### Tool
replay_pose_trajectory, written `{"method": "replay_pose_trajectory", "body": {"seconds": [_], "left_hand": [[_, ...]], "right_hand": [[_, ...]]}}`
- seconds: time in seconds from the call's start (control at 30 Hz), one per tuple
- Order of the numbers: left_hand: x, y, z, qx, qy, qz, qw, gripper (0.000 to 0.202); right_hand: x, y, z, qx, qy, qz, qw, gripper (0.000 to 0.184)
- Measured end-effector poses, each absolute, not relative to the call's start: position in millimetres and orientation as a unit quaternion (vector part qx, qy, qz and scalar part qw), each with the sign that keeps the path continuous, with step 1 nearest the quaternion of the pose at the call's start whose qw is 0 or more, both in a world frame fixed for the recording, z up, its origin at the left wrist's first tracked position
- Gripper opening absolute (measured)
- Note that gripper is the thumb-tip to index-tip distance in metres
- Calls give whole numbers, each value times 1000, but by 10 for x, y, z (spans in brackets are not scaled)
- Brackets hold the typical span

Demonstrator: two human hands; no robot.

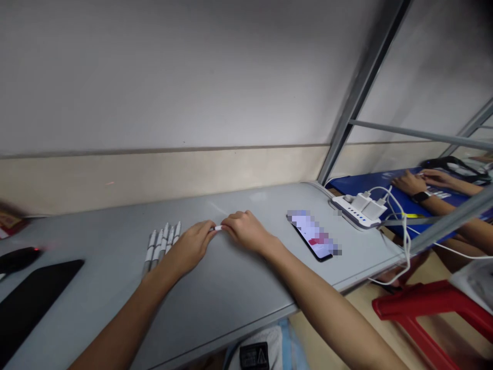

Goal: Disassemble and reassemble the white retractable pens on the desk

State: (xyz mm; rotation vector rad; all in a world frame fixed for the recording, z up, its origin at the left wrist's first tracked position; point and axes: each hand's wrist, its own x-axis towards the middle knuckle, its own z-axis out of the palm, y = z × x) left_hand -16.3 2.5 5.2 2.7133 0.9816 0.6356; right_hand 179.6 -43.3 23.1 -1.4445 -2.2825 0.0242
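Above the middle of the grey desk (215, 293), my two hands hold a white and grey pen (218, 227) between them. My left hand (194, 244) is closed on its left end, with the fingers pinched together. At the other end, the fingers of my right hand (244, 229) are closed round it, hiding that part. Only a short white stretch and a bit of grey show between the hands. Several similar white and grey pens (158, 246) lie side by side just left of my left hand, partly covered by my forearm.
Right of my hands lies a phone (314, 236) with its screen lit. Behind it sits a white power strip (356, 211) with plugs and cables. A metal post (362, 87) rises there. Left are a black mouse (17, 259) and a black pad (38, 303). Another person's hands (410, 182) work farther right.
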Motion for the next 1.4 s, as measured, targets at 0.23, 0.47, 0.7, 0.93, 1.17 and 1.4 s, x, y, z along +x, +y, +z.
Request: {"method": "replay_pose_trajectory", "body": {"seconds": [0.23, 0.47, 0.7, 0.93, 1.17, 1.4], "left_hand": [[-87, 19, -12, 920, 326, 216, -11, 30], [-63, -25, 3, 917, 347, 195, -30, 31], [-59, -15, 13, 906, 347, 233, 66, 32], [-112, 23, 121, 867, 370, 293, 158, 34], [-133, 21, 116, 848, 404, 306, 156, 33], [-151, 68, 41, 886, 357, 281, 97, 33]], "right_hand": [[1681, -460, 164, -529, -816, -39, 230, 21], [1654, -455, 148, -544, -815, -51, 190, 20], [1691, -419, 126, -566, -793, -29, 223, 17], [1884, -317, 163, -552, -725, 42, 411, 14], [1958, -270, 146, -533, -681, 138, 483, 28], [1951, -383, 145, -544, -771, -5, 331, 21]]}}
